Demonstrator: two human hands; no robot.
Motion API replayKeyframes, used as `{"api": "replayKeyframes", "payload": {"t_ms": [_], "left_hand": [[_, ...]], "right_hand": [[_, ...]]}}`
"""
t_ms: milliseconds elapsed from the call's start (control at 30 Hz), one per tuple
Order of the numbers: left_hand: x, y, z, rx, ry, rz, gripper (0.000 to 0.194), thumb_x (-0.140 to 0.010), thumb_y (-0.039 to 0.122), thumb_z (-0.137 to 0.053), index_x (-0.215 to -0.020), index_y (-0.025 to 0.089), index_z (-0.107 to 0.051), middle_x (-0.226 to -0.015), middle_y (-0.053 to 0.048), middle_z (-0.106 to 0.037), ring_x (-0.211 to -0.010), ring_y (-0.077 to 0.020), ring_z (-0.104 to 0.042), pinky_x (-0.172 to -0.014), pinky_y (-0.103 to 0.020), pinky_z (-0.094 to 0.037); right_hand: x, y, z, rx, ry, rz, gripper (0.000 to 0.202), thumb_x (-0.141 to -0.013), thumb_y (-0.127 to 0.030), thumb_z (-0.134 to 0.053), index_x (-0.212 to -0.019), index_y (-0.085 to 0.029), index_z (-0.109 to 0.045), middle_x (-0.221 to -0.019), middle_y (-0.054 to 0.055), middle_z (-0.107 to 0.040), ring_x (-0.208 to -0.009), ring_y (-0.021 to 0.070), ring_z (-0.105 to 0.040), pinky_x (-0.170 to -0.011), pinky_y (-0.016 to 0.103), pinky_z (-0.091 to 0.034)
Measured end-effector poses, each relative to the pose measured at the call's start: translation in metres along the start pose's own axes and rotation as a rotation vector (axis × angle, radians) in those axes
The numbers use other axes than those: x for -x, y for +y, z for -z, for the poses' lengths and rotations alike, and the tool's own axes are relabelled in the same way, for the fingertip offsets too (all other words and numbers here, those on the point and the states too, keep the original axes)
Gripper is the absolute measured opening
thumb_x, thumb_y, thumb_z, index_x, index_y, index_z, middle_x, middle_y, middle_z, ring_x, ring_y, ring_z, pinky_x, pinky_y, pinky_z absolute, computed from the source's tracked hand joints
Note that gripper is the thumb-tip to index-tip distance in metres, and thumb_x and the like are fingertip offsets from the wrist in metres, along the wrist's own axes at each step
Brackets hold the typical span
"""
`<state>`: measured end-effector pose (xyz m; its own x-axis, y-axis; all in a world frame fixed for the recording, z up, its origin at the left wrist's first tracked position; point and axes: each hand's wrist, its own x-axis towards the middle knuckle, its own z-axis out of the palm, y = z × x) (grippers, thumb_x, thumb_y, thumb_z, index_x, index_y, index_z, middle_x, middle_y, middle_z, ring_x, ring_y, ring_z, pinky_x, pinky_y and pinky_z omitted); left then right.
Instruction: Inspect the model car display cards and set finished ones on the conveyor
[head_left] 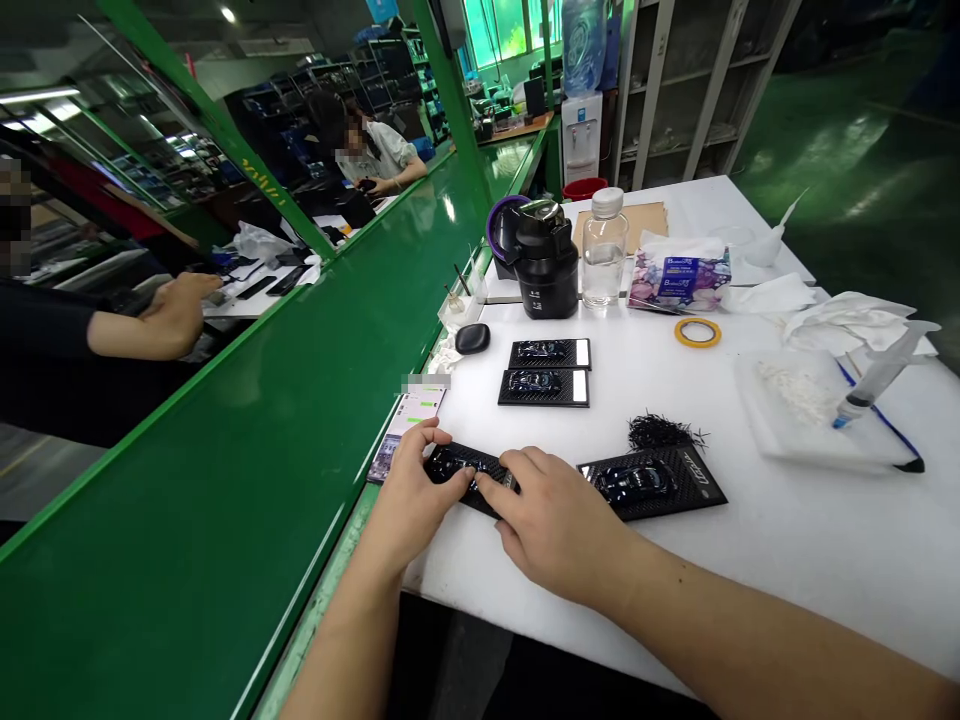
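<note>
The person's left hand [412,492] and right hand [556,520] grip, from both sides, a black rectangular textured plate [487,465] bearing a glossy dark-blue model car [453,463], near the white bench's [795,560] near left corner.

Table [795,560]: was white, with a green partition along its left side.
Far part: a black jug [545,270] and a clear bottle [604,262] stood just beside a tissue packet [679,278].
Middle: two black panels [568,386] lay one behind the other, a dark case [472,339] near them.
Right: yellow tape [698,333] lay behind a white pad [772,450].
Near part: black shreds [664,432] lay beside a lettered panel [691,482]; a front panel [489,463] sat near the phone [414,408].
</note>
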<state>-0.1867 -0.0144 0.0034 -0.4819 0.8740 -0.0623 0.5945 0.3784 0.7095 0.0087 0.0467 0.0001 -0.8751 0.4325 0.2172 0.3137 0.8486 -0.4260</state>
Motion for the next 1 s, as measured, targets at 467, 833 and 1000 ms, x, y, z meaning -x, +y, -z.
{"api": "replayKeyframes", "payload": {"t_ms": [467, 833, 1000], "left_hand": [[0.0, -0.002, 0.006, -0.051, -0.052, -0.085, 0.039, -0.079, 0.042, -0.064, -0.114, 0.026, -0.051, -0.151, -0.007, -0.041, -0.14, -0.029, -0.04, -0.113, -0.05, -0.036], [0.001, -0.008, 0.003, -0.029, -0.002, -0.105, 0.039, -0.081, 0.041, -0.063, -0.116, 0.025, -0.057, -0.151, -0.009, -0.043, -0.14, -0.0292, -0.041, -0.112, -0.049, -0.037], [0.001, -0.005, 0.002, -0.016, 0.017, -0.079, 0.039, -0.078, 0.04, -0.065, -0.113, 0.025, -0.058, -0.15, -0.009, -0.044, -0.139, -0.029, -0.043, -0.111, -0.049, -0.039]], "right_hand": [[0.001, -0.002, -0.003, 0.057, 0.014, 0.016, 0.046, -0.091, -0.015, -0.056, -0.137, -0.013, -0.057, -0.107, 0.011, -0.059, -0.095, 0.0265, -0.052, -0.078, 0.039, -0.048], [-0.002, -0.003, -0.001, 0.082, -0.012, 0.003, 0.047, -0.088, -0.012, -0.058, -0.135, -0.012, -0.059, -0.106, 0.011, -0.06, -0.094, 0.0275, -0.053, -0.076, 0.04, -0.049], [-0.001, -0.002, -0.001, 0.055, -0.006, 0.009, 0.047, -0.089, -0.013, -0.058, -0.135, -0.014, -0.059, -0.108, 0.011, -0.06, -0.096, 0.027, -0.052, -0.078, 0.04, -0.049]]}}
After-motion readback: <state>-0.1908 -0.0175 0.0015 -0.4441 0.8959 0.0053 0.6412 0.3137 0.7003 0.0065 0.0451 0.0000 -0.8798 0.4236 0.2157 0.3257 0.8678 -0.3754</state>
